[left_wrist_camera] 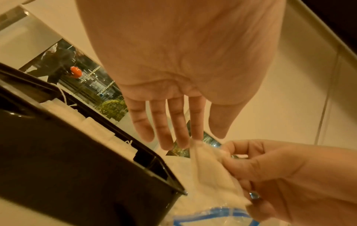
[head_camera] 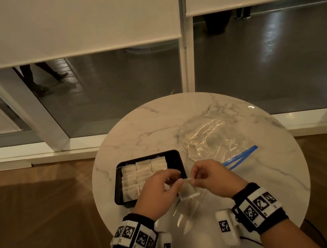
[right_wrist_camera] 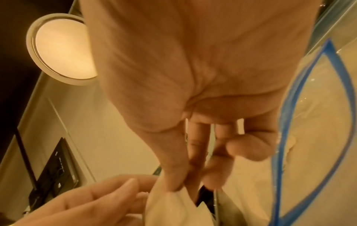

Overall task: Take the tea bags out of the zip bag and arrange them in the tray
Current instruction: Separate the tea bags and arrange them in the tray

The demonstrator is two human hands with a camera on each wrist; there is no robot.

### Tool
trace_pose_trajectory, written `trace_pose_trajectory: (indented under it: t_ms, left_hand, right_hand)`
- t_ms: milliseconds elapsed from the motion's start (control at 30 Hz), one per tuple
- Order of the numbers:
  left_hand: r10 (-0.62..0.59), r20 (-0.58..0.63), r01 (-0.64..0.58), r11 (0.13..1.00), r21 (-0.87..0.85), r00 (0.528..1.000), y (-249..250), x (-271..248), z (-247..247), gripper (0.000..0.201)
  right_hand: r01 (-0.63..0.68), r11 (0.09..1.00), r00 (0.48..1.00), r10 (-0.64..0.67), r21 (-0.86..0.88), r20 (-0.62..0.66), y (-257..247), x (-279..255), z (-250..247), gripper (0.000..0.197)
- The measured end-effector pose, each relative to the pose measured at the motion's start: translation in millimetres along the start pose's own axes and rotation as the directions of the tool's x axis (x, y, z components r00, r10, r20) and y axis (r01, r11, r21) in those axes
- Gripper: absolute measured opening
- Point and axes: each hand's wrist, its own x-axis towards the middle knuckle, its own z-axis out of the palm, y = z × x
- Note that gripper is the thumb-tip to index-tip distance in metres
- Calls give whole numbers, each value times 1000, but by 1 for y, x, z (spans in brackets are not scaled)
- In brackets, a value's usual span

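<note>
Right hand [head_camera: 208, 177]: thumb and forefinger pinch the top edge of one tea bag [head_camera: 188, 192], which hangs just beside the near right corner of the tray [head_camera: 179, 159]. Left hand [head_camera: 159, 189]: in the left wrist view its fingers [left_wrist_camera: 174, 122] are nearly straight, tips at the same edge; whether they pinch it cannot be told. Probably the two hands share the bag to square it before placing. The black tray already holds rows of tea bags [head_camera: 144, 174], laid flat and overlapping. The zip bag [head_camera: 213, 138], blue seal open, lies beyond the tray's right side on the marble table [head_camera: 138, 127], seemingly emptied.
</note>
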Motion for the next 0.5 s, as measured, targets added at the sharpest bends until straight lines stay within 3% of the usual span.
trace_pose_trajectory:
  t_ms: [100,167,267,367,500]
  left_hand:
    - [35,-40,-36,999,-18,999,2,8,-4,12]
    - [21,-60,-19,999,37,998,-2,16,-10,13]
    - [-68,-118,83,989,121,991,-15,31,-21,13]
    - [-127,-191,157,976,150,973,-27,53,-30,11]
    - [-196,-146,218,963,158,970,-27,80,-25,11]
  right_hand:
    - [64,993,996,-58,104,-63,-11,8,6,14]
    - [33,993,992,-18,117,-124,-15,15,13,8]
    - [-102,995,967,97,-8,-235,-16,28,22,5]
    - [-197,966,964,160,-168,-215,-18,38,31,15]
    - [-251,938,955,199,-239,-221,-18,48,43,28]
